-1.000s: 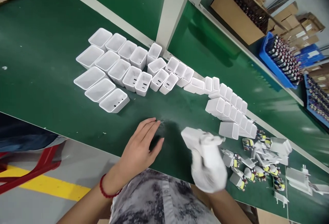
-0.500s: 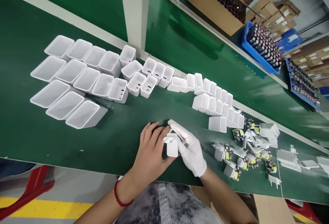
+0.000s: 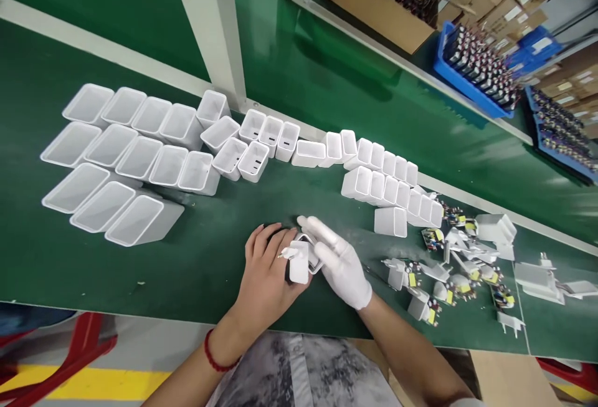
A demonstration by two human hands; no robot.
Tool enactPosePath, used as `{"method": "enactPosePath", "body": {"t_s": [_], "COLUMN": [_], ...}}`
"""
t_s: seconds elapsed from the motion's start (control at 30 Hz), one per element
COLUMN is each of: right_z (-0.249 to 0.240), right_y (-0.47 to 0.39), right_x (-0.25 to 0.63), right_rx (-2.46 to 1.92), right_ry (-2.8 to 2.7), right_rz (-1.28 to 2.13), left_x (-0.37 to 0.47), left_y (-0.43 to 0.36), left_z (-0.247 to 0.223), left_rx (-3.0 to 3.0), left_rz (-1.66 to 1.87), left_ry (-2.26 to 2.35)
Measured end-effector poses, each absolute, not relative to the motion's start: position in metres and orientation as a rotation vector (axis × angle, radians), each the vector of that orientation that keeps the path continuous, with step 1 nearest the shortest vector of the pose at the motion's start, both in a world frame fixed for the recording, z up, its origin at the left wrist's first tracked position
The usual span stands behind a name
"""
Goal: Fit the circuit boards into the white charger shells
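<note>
My bare left hand [image 3: 271, 270], with a red bracelet at its wrist, is closed around a white plug cover [image 3: 299, 262] with metal pins. Right beside the cover is a small white housing [image 3: 314, 257] with its open end showing. My right hand [image 3: 343, 263], in a white glove, has its fingers wrapped along the far side of this housing. The two pieces are close together between my hands; their contact is partly hidden by my fingers. Several open white housings [image 3: 140, 156] stand in rows at the left, and smaller ones [image 3: 357, 181] stand right of centre.
Circuit boards with yellow parts [image 3: 460, 288] and white plug pieces lie at the right of the green table [image 3: 196, 276]. Behind the table rail stand a cardboard box [image 3: 378, 5] and blue trays [image 3: 471, 89] of components. A white post [image 3: 210, 33] rises at the back.
The view has shifted a little. My gloved right fingers have loosened and straightened along the housing, whose open end now shows more beside the plug cover.
</note>
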State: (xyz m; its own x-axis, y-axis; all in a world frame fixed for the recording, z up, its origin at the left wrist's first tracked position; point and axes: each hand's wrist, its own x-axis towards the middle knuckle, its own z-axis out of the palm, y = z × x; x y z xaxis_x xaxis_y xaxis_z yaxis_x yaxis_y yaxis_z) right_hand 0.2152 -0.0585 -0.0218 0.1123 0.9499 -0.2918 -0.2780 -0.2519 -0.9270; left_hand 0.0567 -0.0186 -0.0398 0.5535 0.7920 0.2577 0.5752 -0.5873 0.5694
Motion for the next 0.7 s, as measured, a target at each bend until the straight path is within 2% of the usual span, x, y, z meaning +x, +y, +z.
{"method": "enactPosePath", "body": {"t_s": [0.07,0.23,0.37,0.47,0.57,0.7], "right_z": [-0.02,-0.003,0.008,0.015,0.023,0.032], "right_y": [-0.064,-0.073,-0.073,-0.073,-0.073,-0.071], "right_x": [0.223,0.231,0.235,0.247,0.262,0.276], "right_rx": [-1.201,-1.32,-1.343,-1.202,-0.963,-0.852], "right_ry": [-0.745,-1.298,-0.918,-0.577,-0.235,-0.128], "right_rz": [1.39,1.194,1.258,1.372,1.519,1.576], "left_x": [0.057,0.064,0.075,0.08,0.084,0.092], "left_y": [-0.019,-0.021,-0.022,-0.023,-0.025,-0.026], "left_z": [-0.039,-0.025,0.001,0.014,0.012,0.004], "left_rx": [2.361,2.419,2.421,2.334,2.324,2.304], "left_rz": [0.72,0.732,0.842,0.88,0.82,0.791], "left_ry": [1.119,1.039,0.9,0.85,0.822,0.796]}}
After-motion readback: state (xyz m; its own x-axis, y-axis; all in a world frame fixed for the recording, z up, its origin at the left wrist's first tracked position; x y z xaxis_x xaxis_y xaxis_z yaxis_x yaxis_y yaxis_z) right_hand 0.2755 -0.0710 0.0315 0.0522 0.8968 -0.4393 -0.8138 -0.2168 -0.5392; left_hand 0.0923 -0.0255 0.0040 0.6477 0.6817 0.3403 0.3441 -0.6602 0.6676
